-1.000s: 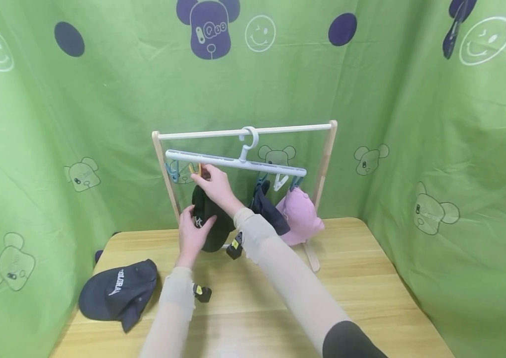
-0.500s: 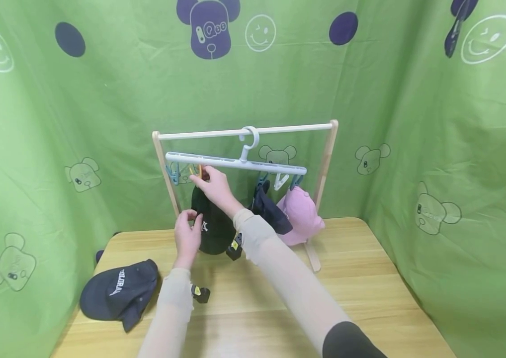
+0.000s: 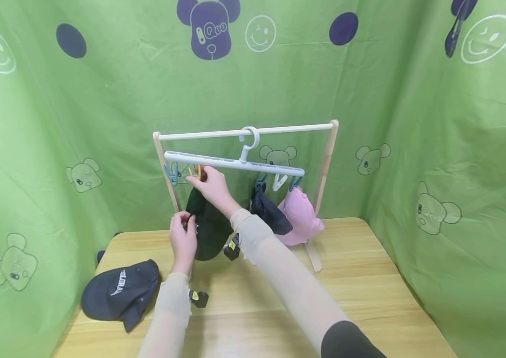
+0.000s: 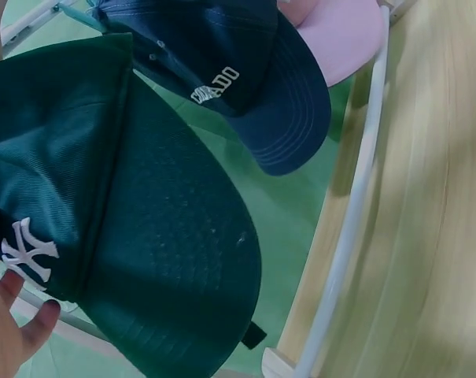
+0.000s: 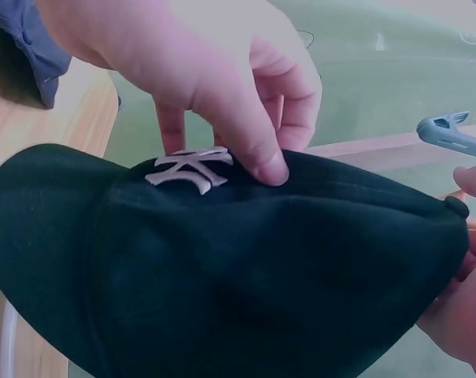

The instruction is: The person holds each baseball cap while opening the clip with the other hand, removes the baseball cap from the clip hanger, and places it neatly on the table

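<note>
In the head view, a dark green baseball cap (image 3: pixel 210 233) hangs upside-sideways below the left half of a white clip hanger (image 3: pixel 221 162), its brim pointing down. My right hand (image 3: pixel 214 189) pinches a yellow clip (image 3: pixel 199 172) at the cap's top; whether the clip bites the fabric is hidden. My left hand (image 3: pixel 183 243) holds the cap's side beside its white "NY" logo (image 4: pixel 29 250). The right wrist view has the left thumb (image 5: pixel 269 169) against the cloth, other fingers behind it.
A navy cap (image 3: pixel 271 214) and a pink cap (image 3: pixel 299 216) hang from clips on the hanger's right half. Between them hangs a white clip (image 3: pixel 280 182); a blue clip (image 3: pixel 172 174) is at far left. Another navy cap (image 3: pixel 121 293) lies on the table (image 3: pixel 347 298). A wooden rack (image 3: pixel 326 159) carries the hanger.
The left hand has shifted left and slightly down along the cap, and the cap has swung a little left. The right hand stays at the yellow clip, moving only slightly left.
</note>
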The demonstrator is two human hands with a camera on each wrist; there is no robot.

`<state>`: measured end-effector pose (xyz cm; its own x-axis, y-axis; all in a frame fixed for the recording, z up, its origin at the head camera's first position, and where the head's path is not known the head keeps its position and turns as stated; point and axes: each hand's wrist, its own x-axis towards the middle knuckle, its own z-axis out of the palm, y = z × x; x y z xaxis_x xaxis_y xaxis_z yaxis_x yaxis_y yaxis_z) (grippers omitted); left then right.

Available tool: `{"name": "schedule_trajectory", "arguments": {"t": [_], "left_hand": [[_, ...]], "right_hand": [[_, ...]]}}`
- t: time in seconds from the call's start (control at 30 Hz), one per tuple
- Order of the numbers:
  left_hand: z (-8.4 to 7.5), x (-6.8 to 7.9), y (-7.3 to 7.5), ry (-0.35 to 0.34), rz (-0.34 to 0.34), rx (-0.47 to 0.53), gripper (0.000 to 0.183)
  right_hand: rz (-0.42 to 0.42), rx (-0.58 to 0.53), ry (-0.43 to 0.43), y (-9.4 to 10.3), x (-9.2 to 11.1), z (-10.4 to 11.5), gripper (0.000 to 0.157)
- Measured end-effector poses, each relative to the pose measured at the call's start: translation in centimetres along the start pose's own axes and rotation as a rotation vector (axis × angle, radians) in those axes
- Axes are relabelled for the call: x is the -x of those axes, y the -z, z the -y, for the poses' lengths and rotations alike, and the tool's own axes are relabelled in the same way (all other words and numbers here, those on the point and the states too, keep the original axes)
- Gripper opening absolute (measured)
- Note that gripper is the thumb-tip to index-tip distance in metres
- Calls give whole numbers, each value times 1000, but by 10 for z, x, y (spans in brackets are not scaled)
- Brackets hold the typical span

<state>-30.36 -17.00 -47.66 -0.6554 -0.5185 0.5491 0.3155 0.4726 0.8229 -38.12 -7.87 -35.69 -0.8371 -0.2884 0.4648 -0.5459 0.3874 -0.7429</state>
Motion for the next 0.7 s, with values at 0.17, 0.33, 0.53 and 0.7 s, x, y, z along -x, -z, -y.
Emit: {"name": "schedule_trajectory", "arguments": {"t": [0.17,0.33,0.53,0.7], "left_hand": [[1,0,3,4,-25,3,15],[4,-1,7,-12,-33,0,14],[8,0,11,-74,-48,-53,16],[6,1,15,-109,-48,-84,16]], "right_hand": [[-18,-1,12,0,1,1,26],[-21,34,5,0,1,-1,24],[-26,62,-19,-1,3,-6,18],[-17,70,-42,-1,5,-9,12]]}}
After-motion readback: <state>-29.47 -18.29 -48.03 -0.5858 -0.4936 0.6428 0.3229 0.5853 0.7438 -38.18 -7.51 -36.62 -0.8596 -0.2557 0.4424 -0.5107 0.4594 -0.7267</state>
